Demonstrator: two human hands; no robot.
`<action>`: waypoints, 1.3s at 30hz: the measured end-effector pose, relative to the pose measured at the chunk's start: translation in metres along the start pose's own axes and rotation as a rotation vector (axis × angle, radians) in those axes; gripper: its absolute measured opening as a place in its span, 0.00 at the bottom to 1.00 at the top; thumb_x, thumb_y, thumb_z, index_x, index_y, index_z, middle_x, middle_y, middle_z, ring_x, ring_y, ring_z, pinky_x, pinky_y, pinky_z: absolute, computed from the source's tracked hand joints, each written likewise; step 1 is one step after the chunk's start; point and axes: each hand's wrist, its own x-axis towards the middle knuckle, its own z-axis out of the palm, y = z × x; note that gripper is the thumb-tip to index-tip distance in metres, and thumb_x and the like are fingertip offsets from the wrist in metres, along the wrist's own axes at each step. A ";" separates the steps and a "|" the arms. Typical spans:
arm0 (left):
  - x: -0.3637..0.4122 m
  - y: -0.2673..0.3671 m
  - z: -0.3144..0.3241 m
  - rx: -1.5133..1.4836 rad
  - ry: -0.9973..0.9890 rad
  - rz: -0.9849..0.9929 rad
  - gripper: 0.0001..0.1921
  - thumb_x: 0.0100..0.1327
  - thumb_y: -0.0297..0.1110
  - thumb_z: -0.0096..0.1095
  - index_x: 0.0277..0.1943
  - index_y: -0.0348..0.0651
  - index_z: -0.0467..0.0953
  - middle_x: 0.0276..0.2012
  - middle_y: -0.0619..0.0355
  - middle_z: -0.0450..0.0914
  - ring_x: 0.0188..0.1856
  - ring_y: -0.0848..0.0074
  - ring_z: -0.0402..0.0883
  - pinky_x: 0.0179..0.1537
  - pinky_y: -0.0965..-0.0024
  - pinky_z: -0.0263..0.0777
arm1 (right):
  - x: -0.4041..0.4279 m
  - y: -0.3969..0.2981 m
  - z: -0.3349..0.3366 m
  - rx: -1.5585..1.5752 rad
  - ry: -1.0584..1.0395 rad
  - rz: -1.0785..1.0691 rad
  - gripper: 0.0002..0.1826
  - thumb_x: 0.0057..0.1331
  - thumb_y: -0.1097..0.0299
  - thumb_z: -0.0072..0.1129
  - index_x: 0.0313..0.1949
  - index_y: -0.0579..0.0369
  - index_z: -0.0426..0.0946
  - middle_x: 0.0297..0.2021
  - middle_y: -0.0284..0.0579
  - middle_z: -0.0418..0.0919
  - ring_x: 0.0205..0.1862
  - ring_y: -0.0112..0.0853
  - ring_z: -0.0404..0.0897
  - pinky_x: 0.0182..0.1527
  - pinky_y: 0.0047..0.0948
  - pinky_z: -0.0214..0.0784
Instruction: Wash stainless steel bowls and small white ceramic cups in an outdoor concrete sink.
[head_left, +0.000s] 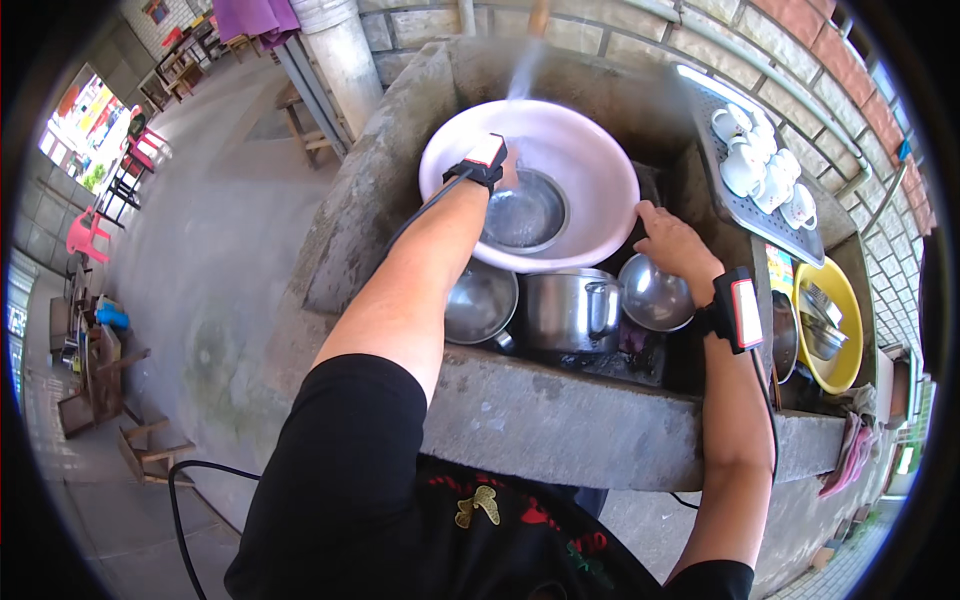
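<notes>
A large pale pink basin (600, 165) stands in a concrete sink, with a blurred stream of water (525, 71) falling at its far rim. Inside it is a round metal bowl (529, 214) with water in it. My left hand (510, 169) reaches into the basin at the bowl's far left edge; the wrist device hides much of it, and its grip is unclear. At the basin's right rim, my right hand (675, 244) has its fingers apart, fingertips at or very near the rim. Below that hand lies a shiny metal bowl (656, 292).
A metal pot (570, 311) and a metal pan (480, 304) sit before the basin, behind the sink's concrete front edge (555, 420). To the right are a perforated tray (712, 127) with several white cups (757, 169) and a yellow basin (844, 360) holding metalware.
</notes>
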 end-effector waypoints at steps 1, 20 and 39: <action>0.003 0.000 0.001 -0.057 -0.025 -0.042 0.14 0.52 0.34 0.55 0.42 0.43 0.78 0.39 0.50 0.79 0.43 0.64 0.78 0.44 0.63 0.71 | 0.002 -0.005 0.000 -0.003 0.006 -0.004 0.24 0.52 0.71 0.57 0.47 0.57 0.59 0.40 0.60 0.71 0.46 0.53 0.70 0.47 0.43 0.62; -0.072 0.015 -0.176 -0.037 0.667 0.352 0.17 0.47 0.21 0.53 0.43 0.43 0.68 0.29 0.45 0.75 0.35 0.52 0.75 0.35 0.56 0.68 | 0.012 0.015 0.009 0.017 0.031 0.015 0.18 0.58 0.65 0.51 0.47 0.57 0.63 0.37 0.57 0.75 0.44 0.50 0.72 0.47 0.45 0.63; -0.208 -0.029 -0.138 -0.047 0.098 0.150 0.21 0.48 0.34 0.61 0.43 0.35 0.64 0.32 0.41 0.74 0.38 0.51 0.74 0.38 0.57 0.66 | -0.027 0.040 -0.113 -0.104 1.168 0.066 0.24 0.50 0.72 0.59 0.49 0.50 0.68 0.42 0.52 0.69 0.46 0.46 0.68 0.48 0.38 0.63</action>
